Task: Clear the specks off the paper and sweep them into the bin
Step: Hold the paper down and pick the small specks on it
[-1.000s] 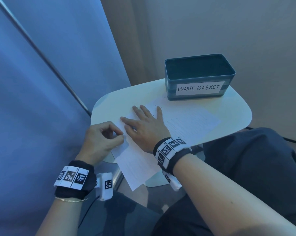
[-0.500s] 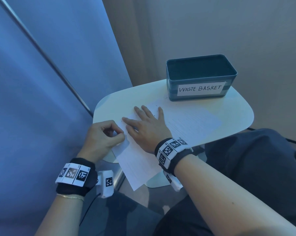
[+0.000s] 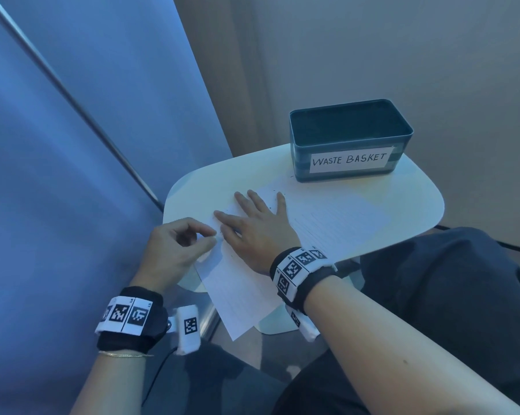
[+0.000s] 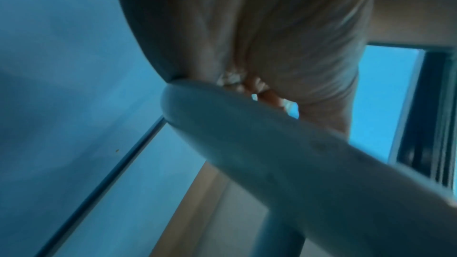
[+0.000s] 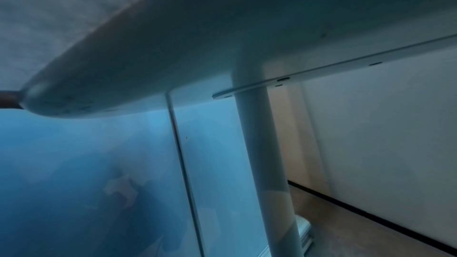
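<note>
White paper [image 3: 327, 223], right hand [image 3: 258, 232] fingers flat on it, left hand [image 3: 175, 250] pinching its edge

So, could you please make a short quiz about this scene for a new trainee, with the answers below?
1. True or false: the right hand lies flat on the paper.
2. What does the label on the bin read?
3. Where are the dark specks? A) inside the bin B) on the paper near the right hand's fingertips C) on the floor

Key: 1 true. 2 "WASTE BASKET". 3 B. The left hand has curled fingers at the paper's left edge; whether it pinches the sheet is unclear.
</note>
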